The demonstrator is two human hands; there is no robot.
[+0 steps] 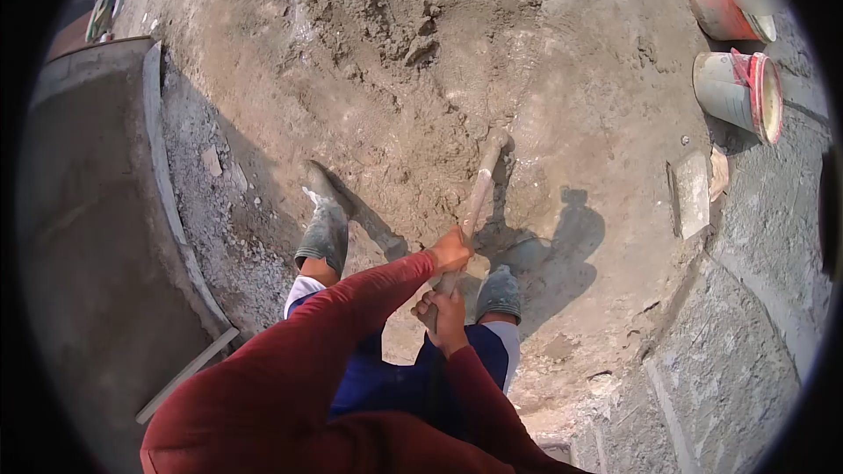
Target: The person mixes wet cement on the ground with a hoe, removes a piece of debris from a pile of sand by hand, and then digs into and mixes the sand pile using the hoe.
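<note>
My left hand (452,248) is wrapped around the middle of a long wooden tool handle (479,196). Closer to my body, my right hand (446,314) grips the same handle near its rear end. The handle slants forward and slightly right, down to wet grey mortar (439,136) on the ground. Its far end is coated in mortar, and I cannot tell whether the head is a hoe or a shovel. A larger heap of lumpy wet mortar (386,9) lies beyond it.
My boots, the left boot (325,224) and right boot (499,291), stand either side of the handle. Two buckets, a red bucket (722,7) and a whitish bucket (736,95), lie tipped at the right. A low edging strip (158,140) runs along the left.
</note>
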